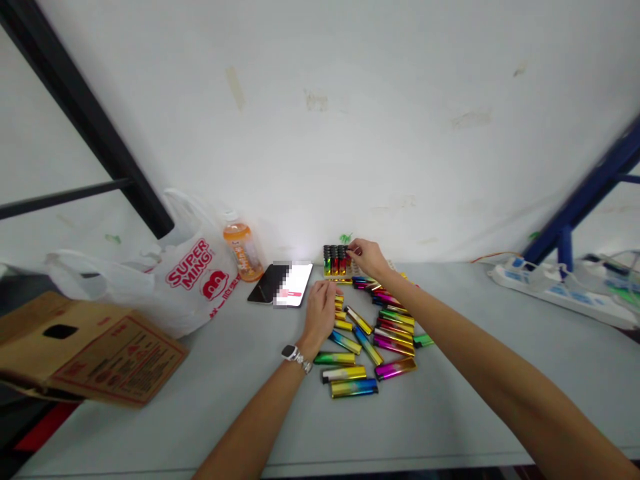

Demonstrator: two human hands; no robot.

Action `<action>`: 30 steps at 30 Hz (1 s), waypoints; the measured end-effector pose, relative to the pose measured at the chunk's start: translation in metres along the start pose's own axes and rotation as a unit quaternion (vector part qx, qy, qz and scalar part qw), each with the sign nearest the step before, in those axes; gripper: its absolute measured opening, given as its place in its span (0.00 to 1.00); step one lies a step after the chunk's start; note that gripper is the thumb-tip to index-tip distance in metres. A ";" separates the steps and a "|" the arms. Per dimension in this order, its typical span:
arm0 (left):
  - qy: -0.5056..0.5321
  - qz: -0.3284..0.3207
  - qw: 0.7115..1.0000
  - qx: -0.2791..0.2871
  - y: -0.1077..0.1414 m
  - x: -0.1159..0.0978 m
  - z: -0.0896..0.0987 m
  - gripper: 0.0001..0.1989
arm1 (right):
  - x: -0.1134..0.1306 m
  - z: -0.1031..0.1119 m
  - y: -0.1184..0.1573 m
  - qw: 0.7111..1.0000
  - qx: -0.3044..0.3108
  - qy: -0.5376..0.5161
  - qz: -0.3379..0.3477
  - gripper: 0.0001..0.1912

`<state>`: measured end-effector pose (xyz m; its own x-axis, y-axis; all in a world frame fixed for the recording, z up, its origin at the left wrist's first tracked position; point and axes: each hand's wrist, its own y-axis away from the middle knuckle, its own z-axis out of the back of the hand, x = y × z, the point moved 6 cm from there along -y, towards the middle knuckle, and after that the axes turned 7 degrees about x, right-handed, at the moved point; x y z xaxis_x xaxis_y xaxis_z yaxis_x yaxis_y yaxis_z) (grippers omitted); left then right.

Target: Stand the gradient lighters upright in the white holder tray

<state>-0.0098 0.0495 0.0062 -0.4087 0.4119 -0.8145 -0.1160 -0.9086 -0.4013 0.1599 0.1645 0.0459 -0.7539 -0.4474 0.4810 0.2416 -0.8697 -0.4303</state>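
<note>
Shiny metallic-coloured lighters (345,359) lie loose on the table, several of them in a rough stack on the right (395,332). Against the wall, a block of upright lighters (335,261) stands in rows in a pale holder, black tops up. My right hand (369,257) reaches to the right end of those rows, its fingertips pinched at a lighter's black top. Lower and to the left, my left hand (321,308) has its fingers curled together beside some gold lighters (342,315). Its fingertips are partly hidden, so what it holds is unclear.
A tablet (265,285) lies left of the lighters, with an orange drink bottle (243,248) behind it. Farther left are a white plastic bag (183,293) and a cardboard box (117,357). A white power strip (560,290) with cables sits at the right.
</note>
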 end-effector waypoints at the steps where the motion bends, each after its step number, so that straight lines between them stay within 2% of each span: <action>1: 0.001 -0.001 1.000 0.000 0.000 0.000 0.000 0.21 | 0.001 0.000 0.001 1.000 0.004 0.008 -0.001 0.06; 6: 0.004 0.000 1.000 -0.004 0.000 -0.001 0.000 0.21 | 0.010 0.003 0.012 0.995 0.021 0.097 0.009 0.14; 14: -0.002 -0.008 1.000 -0.001 0.000 0.001 -0.002 0.21 | 0.020 0.008 0.023 0.973 0.096 0.208 -0.033 0.30; 18: -0.009 -0.007 1.000 0.002 0.000 0.001 -0.002 0.21 | 0.024 0.007 0.020 0.960 0.134 0.241 -0.043 0.28; 23: -0.013 -0.011 1.000 0.004 0.000 0.000 -0.002 0.21 | 0.024 0.005 0.020 0.955 0.143 0.254 -0.051 0.28; 28: -0.020 -0.013 1.000 0.007 -0.001 -0.002 -0.003 0.21 | 0.026 0.008 0.029 0.967 0.119 0.221 -0.047 0.33; 30: -0.022 -0.016 1.000 0.007 -0.001 -0.002 -0.003 0.21 | 0.028 0.012 0.037 0.972 0.109 0.205 -0.047 0.30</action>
<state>-0.0059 0.0495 0.0072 -0.4447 0.4367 -0.7820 -0.1414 -0.8964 -0.4202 0.1554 0.1172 0.0520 -0.9478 -0.2831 0.1469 0.2507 -0.9460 -0.2052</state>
